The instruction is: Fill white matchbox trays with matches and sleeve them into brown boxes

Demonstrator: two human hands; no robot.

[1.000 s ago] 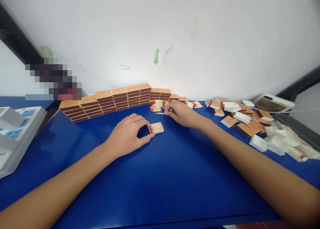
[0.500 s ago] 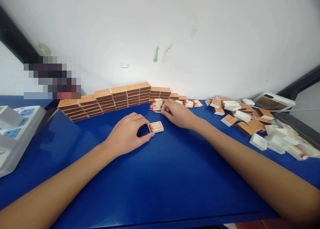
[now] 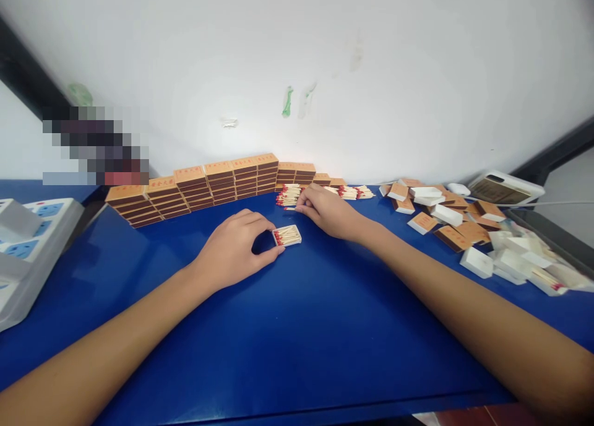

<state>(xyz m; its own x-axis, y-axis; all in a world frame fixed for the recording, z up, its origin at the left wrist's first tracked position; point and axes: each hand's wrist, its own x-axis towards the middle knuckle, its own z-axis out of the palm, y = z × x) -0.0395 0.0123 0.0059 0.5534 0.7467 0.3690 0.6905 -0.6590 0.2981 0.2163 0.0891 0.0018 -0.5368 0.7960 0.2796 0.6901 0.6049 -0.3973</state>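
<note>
My left hand grips the end of a small white matchbox tray between thumb and index finger. Red-tipped matches lie lengthwise in that tray, which rests on the blue table. Just behind it, my right hand has thumb and fingertips closed on a single match, its red head pointing left. Beside those fingers is a heap of loose matches, which runs on to the right behind the hand and is partly covered by it.
Stacked brown matchboxes line the white wall at the back left. To the right lie scattered matchbox sleeves and white trays, with a white-cased device behind them. A power strip sits at the left edge.
Both hands keep nearly the same places and holds. The matches in the tray appear to lie straighter than before. The whole view has shifted slightly.
</note>
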